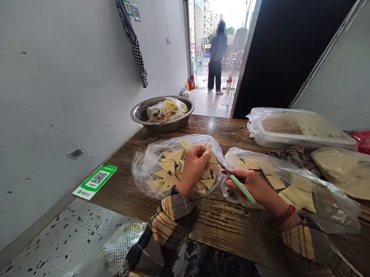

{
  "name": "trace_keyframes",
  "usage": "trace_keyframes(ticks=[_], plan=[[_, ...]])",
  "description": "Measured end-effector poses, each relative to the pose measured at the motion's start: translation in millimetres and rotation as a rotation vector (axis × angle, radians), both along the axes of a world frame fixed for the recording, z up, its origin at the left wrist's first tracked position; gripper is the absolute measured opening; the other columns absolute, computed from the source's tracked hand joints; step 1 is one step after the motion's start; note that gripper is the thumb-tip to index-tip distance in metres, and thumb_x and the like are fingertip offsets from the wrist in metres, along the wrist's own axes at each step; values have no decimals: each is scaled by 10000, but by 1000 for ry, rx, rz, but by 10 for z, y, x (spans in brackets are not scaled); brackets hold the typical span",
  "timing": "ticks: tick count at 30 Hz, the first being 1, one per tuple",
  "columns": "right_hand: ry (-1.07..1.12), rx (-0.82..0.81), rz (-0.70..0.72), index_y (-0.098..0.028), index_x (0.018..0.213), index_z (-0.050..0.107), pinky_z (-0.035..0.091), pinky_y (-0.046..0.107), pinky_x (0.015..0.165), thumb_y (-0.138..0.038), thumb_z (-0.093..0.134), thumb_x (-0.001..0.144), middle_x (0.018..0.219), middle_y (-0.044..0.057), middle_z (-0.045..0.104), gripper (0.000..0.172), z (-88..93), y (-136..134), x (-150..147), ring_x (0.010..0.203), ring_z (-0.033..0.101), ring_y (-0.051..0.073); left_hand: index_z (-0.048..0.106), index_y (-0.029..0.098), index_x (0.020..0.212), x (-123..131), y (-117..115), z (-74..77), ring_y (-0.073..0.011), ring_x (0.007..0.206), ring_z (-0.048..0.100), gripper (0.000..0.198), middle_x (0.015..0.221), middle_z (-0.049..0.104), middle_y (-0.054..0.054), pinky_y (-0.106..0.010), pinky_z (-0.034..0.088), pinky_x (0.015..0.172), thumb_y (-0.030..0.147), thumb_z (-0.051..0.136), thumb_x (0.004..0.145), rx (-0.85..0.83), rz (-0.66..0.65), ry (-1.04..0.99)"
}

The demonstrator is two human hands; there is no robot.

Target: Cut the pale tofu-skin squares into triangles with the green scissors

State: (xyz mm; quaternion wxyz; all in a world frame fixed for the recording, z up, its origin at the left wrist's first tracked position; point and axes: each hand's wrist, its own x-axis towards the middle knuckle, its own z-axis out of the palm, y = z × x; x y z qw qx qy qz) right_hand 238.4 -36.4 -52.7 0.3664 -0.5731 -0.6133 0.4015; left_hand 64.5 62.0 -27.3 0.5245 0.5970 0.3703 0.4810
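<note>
The wooden table [228,232] carried the work, and on it, at about eleven o'clock from the person's chest, lay a clear plastic bag [143,168] spread open under a heap of tan triangles [169,166], probably tofu skin. The left hand [194,165] rested on that heap with its fingers curled shut around one or more triangles. Just at three o'clock from it, the right hand [257,188] gripped a green-handled skewer [239,184], its thin tip aimed toward ten o'clock at the left fingers. The step looked like threading a triangle onto the skewer; the next move would call for meeting tip and piece squarely, clear of the fingertips.

A second bag [330,209] of larger sheets [297,196] lay under the right wrist. At twelve o'clock a metal basin [142,114] held sticks in plastic. At two o'clock sat a wrapped tray [297,127]. Loose plastic folds could snag the tip.
</note>
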Motion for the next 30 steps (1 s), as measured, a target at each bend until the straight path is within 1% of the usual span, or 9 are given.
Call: trace_keyframes(ticks=[5,8,10,15,19,22,26,28,30], plan=[[192,-74,2,-103,1241,660,370,219,417,-515,668,808,511,-50,505,598,57,-36,-8,425,422,89,560,194,738,-56,49,-23,-112,581,496,93,633,515,31,-221,390,566,267,583,791,189,220,84],[314,-72,-85,-104,1281,617,395,228,419,-537,692,775,550,-53,509,671,126,-58,18,433,430,89,583,197,780,-91,88,-32,-144,679,520,57,711,554,3,-254,413,654,246,574,809,355,321,219],[393,-32,-167,-130,1251,628,405,225,417,-535,714,755,625,-38,538,647,148,-65,46,457,445,86,600,198,823,-113,120,-39,-175,765,537,52,787,580,-25,-295,428,738,222,554,824,469,389,366],[530,53,-288,-176,1164,655,408,211,423,-494,741,753,684,-30,554,527,123,-52,120,500,470,83,625,190,1088,-127,165,-60,-267,1037,535,280,1045,613,-111,-413,404,940,157,514,834,622,484,679],[594,94,-322,-182,1154,651,406,197,419,-477,757,750,683,-37,560,512,133,-34,141,496,475,73,606,183,1181,-65,125,-91,-268,1131,517,347,1179,609,-117,-423,380,1004,161,482,858,716,413,713],[643,105,-327,-179,1155,644,399,191,409,-478,771,733,675,-45,557,533,164,-27,144,482,464,65,603,195,1215,6,77,-134,-270,1239,478,347,1267,609,-102,-442,326,1076,223,499,885,793,226,749],[643,119,-332,-159,1142,648,397,196,404,-484,792,694,657,-47,560,572,176,-24,148,470,465,65,643,237,1154,75,24,-181,-322,1357,395,322,1289,625,-87,-546,182,1149,329,609,847,844,3,955],[616,132,-334,-153,1150,650,398,201,403,-493,785,693,656,-45,561,585,170,-22,151,471,469,68,658,231,1113,76,12,-175,-337,1351,407,297,1270,635,-100,-577,165,1146,344,618,842,848,-12,1041],[581,136,-340,-148,1158,655,403,209,402,-507,777,690,652,-44,562,602,162,-17,161,469,474,72,665,209,1087,46,20,-145,-340,1336,424,271,1252,640,-121,-585,180,1139,334,596,856,852,27,1093]])
